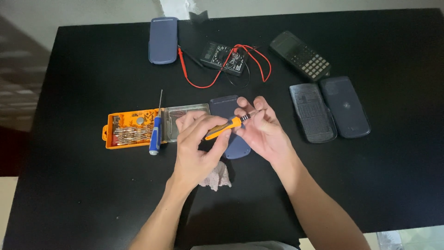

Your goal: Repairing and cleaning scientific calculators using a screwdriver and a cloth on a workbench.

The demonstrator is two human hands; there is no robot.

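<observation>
While both hands meet above a black table (83, 194), left hand (196, 148) fingers pinch the orange-and-black screwdriver (226, 127) handle and right hand (261, 129) fingertips pinch its tip end. Its long axis slants, tip pointing up and right. Beneath lies a blue case (231, 111). Further left, an open orange bit case (127, 129) holds rows of metal bits, with a blue screwdriver (156, 134) lying across it.

An orange bit case (127, 130) lies open at the table's left, its clear lid (185, 121) beside it. A black meter (224, 58) sits at the top. Right of it, a black calculator (300, 55) shows a dark screen (285, 44).
</observation>
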